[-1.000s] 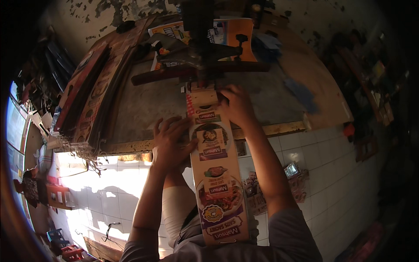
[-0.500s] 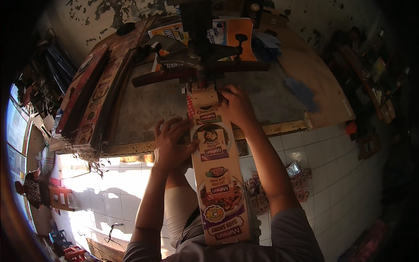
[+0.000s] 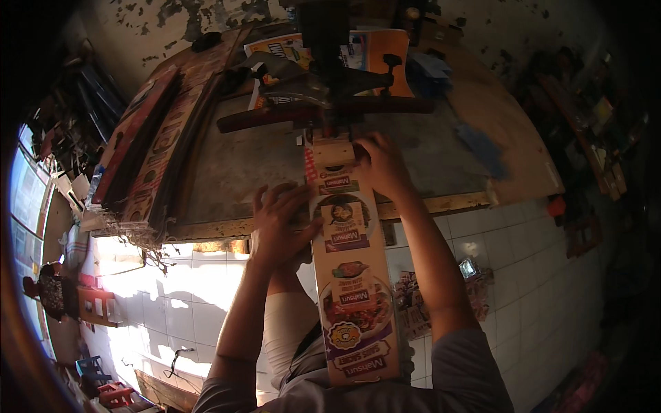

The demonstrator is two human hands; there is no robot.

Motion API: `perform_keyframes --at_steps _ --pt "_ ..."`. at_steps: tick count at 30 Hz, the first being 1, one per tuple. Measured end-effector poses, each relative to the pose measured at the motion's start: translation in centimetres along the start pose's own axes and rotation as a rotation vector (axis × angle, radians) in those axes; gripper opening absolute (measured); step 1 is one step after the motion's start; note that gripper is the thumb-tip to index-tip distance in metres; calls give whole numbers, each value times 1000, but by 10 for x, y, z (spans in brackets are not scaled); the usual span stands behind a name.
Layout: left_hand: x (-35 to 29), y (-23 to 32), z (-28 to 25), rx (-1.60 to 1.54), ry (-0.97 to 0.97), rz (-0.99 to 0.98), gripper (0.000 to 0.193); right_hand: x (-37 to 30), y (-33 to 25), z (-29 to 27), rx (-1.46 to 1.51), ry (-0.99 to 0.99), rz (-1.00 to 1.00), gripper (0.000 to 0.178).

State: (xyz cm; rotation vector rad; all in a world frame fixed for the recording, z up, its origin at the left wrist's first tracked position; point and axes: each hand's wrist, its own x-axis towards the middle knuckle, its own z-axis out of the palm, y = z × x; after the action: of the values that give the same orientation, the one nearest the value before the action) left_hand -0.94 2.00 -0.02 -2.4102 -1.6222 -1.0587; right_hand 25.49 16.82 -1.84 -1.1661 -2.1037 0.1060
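Observation:
A long printed board strip (image 3: pixel 354 256) with food pictures runs from my lap up to the bench edge and onto the table. At its far end is a small pale wooden block (image 3: pixel 333 152), just below the head of a dark metal machine (image 3: pixel 326 96). My right hand (image 3: pixel 383 165) has bent fingers against the block's right side, with the thumb partly hidden. My left hand (image 3: pixel 281 224) is at the strip's left edge, fingers spread and thumb against the printed face. A red-and-white checked strip (image 3: pixel 310 165) shows along the block's left side.
Long printed boards (image 3: pixel 160 148) lie stacked at the left of the table (image 3: pixel 237 168). Colourful printed sheets (image 3: pixel 379 58) lie behind the machine. A brown board (image 3: pixel 509 131) and blue scraps (image 3: pixel 480 146) are at the right. Printed pieces (image 3: pixel 413 310) rest on the tiled floor.
The whole view has shifted slightly, so everything appears a little farther right. Both hands keep their places on the strip and block; no clear movement of the strip shows.

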Motion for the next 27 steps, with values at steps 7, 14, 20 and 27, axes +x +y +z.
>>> perform_keyframes --at_steps 7,14,20,27 --pt "0 1 0 11 -4 -11 57 1 -2 4 -131 -15 -8 40" --pt "-1 0 0 3 7 -10 56 2 -5 1 -122 -60 29 41" --pt "0 1 1 6 4 -7 56 1 -3 3 -132 -52 41 40" --pt "0 1 -2 13 -5 -8 56 1 -4 1 -112 -63 50 40"
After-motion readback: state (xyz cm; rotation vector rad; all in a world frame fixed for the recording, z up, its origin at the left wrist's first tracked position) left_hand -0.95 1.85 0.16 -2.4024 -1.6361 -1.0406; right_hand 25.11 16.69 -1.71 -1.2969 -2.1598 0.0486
